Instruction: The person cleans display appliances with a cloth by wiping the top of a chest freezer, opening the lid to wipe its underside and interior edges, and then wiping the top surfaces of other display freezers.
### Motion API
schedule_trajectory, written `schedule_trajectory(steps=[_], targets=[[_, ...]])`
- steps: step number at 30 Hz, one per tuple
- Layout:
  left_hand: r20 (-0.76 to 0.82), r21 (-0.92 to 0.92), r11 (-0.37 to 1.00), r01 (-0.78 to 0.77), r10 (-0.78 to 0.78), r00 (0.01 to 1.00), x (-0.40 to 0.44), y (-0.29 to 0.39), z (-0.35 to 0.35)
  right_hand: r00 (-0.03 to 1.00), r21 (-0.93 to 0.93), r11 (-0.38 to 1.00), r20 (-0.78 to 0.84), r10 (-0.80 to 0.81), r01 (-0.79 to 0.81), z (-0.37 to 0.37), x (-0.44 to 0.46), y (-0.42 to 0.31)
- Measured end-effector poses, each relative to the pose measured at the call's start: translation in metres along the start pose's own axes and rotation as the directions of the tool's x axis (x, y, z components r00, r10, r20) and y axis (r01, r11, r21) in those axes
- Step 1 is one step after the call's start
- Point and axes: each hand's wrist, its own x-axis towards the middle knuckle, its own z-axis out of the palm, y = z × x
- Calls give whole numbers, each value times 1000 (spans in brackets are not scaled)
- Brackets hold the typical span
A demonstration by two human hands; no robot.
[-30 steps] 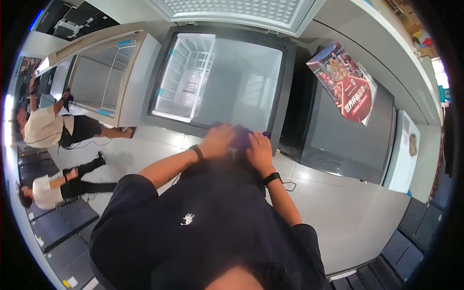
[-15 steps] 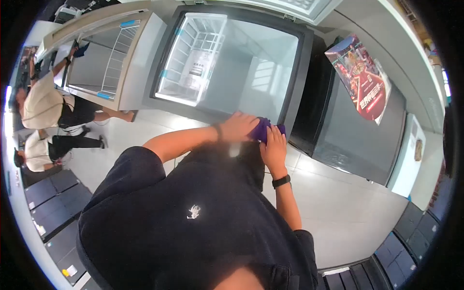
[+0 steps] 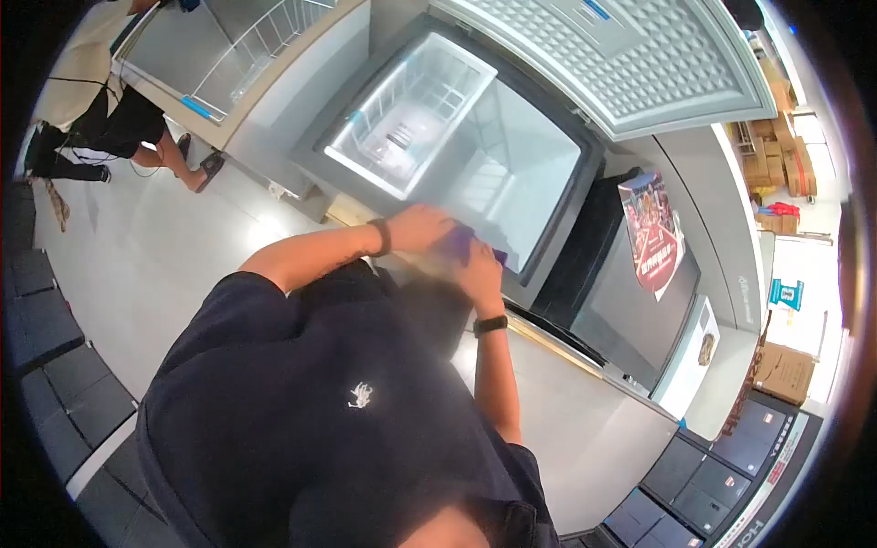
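A purple cloth [image 3: 454,243] is bunched between my two hands at the near edge of a chest freezer [image 3: 555,219]. My left hand [image 3: 418,226], with a band on its wrist, is closed over the cloth's left part. Gripping the right part is my right hand [image 3: 480,276], below which a black wristband shows. Motion blurs the cloth and fingertips, so I cannot tell how it is folded. Inside the open freezer, a white wire basket [image 3: 409,128] hangs on the left side, and the inner walls are pale.
The raised freezer lid [image 3: 658,59] has a dimpled white inner side. To the right stands another grey-topped unit [image 3: 630,315] with a red printed leaflet [image 3: 653,237] on it. Another open freezer [image 3: 265,82] is at the left, beside a person's legs [image 3: 174,155]. Dark boxes [image 3: 55,347] line the left.
The view has turned and moved closer, showing more of the lid and the boxes on the right. Both hands still hold the cloth, now farther left in view.
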Motion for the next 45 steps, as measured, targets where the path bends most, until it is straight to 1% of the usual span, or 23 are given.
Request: schedule_trajectory(steps=[2,5,9,12,14,15,16,17,18,20,22,24,25,26,27,29,30,31,33,34,40,43,45], targets=[[-79,58,997,-44,49,996,-22,-22,-4,999,106,993,-28,-44,47,13,13,-25],[-114,42,999,-31,36,993,-25,-22,-3,988,81,995,-142,65,-54,35,24,-44],[-214,93,995,-26,45,976,-22,-19,7,949,94,995,-310,55,-26,52,18,-40],[-51,31,998,-51,52,997,-19,-19,0,940,149,989,-337,48,3,68,6,-28],[103,-136,989,-65,79,991,-12,-17,-10,948,211,977,-315,37,32,66,-1,-17],[33,-156,987,-50,56,998,-8,-4,-35,938,315,949,-338,78,35,47,1,-24],[234,-280,960,19,49,971,1,10,-76,930,415,909,-350,112,47,24,-7,-39],[192,-411,911,26,58,980,3,11,-76,942,501,861,-242,233,-84,7,-7,-45],[251,-594,786,173,-23,968,3,19,-90,935,577,789,-118,334,-210,-7,-3,-46],[139,-726,668,164,-91,986,31,14,-99,923,546,832,-264,279,-95,-31,23,-31],[-183,-668,741,-67,-77,980,59,-8,-73,910,403,915,-391,139,33,-71,52,-21],[56,-771,616,163,-189,980,96,-6,-154,880,272,955,-474,28,116,-142,92,-24],[-30,-714,690,114,-193,981,109,0,-202,863,268,954,-504,23,132,-180,116,-28],[-170,-749,662,-31,-148,974,138,-24,-207,721,38,969,-675,-154,243,-218,140,-36],[-246,-726,686,-54,-185,952,153,-23,-245,667,-93,968,-709,-229,233,-259,159,-48],[-365,-743,658,-118,-252,896,179,-14,-315,677,0,995,-733,-71,105,-341,183,-85],[-405,-779,606,-164,-285,869,194,-15,-341,626,-37,992,-773,-104,119,-375,204,-90],[-389,-784,590,-191,-228,892,208,-26,-361,570,-70,989,-811,-133,131,-403,222,-95],[-362,-792,559,-245,-107,926,227,-45,-400,624,13,998,-781,-28,61,-446,241,-109],[-270,-782,616,-92,-202,941,227,-41,-420,649,48,999,-761,20,24,-466,250,-114],[-281,-287,954,91,-175,944,272,-64,-409,691,-14,1000,-723,-1,-12,-493,296,-98],[-135,-507,838,201,-307,942,284,-85,-369,666,6,1000,-746,-9,19,-477,278,-108],[-290,-767,637,-82,-230,929,256,-91,-334,631,-5,1000,-776,-22,29,-456,256,-116]])
